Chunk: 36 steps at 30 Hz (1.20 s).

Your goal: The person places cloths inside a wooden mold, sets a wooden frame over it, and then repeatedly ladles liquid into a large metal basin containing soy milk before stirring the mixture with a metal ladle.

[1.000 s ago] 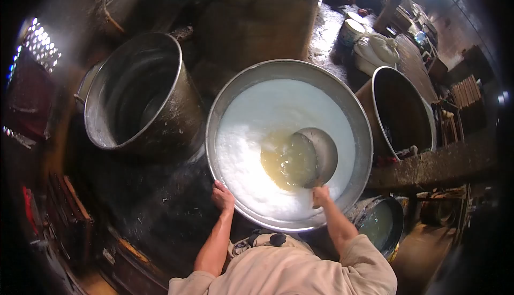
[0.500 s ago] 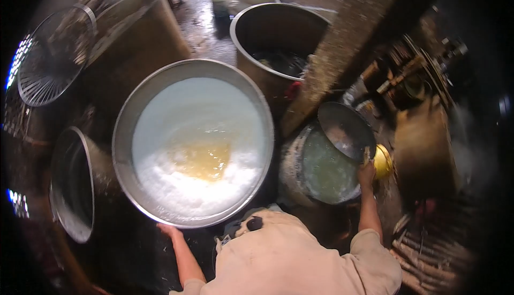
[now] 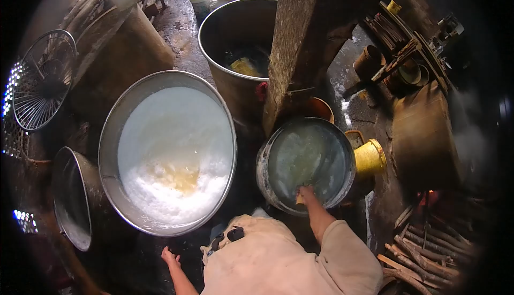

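Note:
My right hand (image 3: pixel 305 192) is closed on the short, pale handle of a round, dark scoop. The scoop's bowl is down in the cloudy greenish liquid of a pot (image 3: pixel 262 173), and its outline is hard to tell from the pot's inside. My left hand (image 3: pixel 170 256) hangs just below the near rim of a wide metal basin (image 3: pixel 108 185), apart from it, its fingers loosely bent with nothing in them. White foam with a yellowish patch covers the liquid in that basin.
A yellow bucket (image 3: pixel 370 157) stands right of the pot. A wooden post (image 3: pixel 292 43) rises beside a large metal vat (image 3: pixel 230 89). At left are a tilted metal tub (image 3: pixel 85 204) and a fan (image 3: pixel 43 89). Firewood (image 3: pixel 428 257) lies at lower right.
My right hand has brought the scoop from the pot's far right side toward its near edge, down into the liquid. My left hand has come away from the basin's rim. The view has shifted.

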### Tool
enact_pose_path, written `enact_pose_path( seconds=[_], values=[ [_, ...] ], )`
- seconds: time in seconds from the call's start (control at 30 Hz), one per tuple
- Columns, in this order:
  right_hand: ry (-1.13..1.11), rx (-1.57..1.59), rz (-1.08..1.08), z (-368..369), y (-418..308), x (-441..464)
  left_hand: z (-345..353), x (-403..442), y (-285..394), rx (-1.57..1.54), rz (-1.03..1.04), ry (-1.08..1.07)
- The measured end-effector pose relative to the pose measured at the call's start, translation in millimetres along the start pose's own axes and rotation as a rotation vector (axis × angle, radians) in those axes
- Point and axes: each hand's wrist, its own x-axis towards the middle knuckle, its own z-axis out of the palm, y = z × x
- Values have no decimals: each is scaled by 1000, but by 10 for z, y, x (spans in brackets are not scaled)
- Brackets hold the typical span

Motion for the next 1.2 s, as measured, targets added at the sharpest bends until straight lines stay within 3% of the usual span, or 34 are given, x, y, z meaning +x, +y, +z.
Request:
enact_pose_path(
  seconds=[0.13,0.43,0.8,0.9,0.97,1.03,1.07,1.17,1.2],
  values=[
    [-314,167,137,57,166,345,-174,-64,1,-59,31,18],
    [-355,98,85,-325,-284,-584,-296,178,200,-148,142,65],
    [-233,-298,-36,-894,-884,-1533,-157,470,615,-210,186,90],
    [-249,-360,-20,-782,-1141,-1984,-70,1009,586,-383,246,-8],
    [-199,-394,35,-652,-1187,-2112,53,1167,650,-338,404,56],
    [-220,-398,14,-432,-1233,-2237,158,903,928,-407,378,62],
    [-288,-392,62,-290,-1252,-2296,184,1098,928,-357,527,-19],
    [-337,-453,57,339,-1218,-2564,369,1447,1018,-420,433,-7],
    [-381,-486,29,571,-1184,-2644,397,1476,1059,-169,382,158]
  ],
)
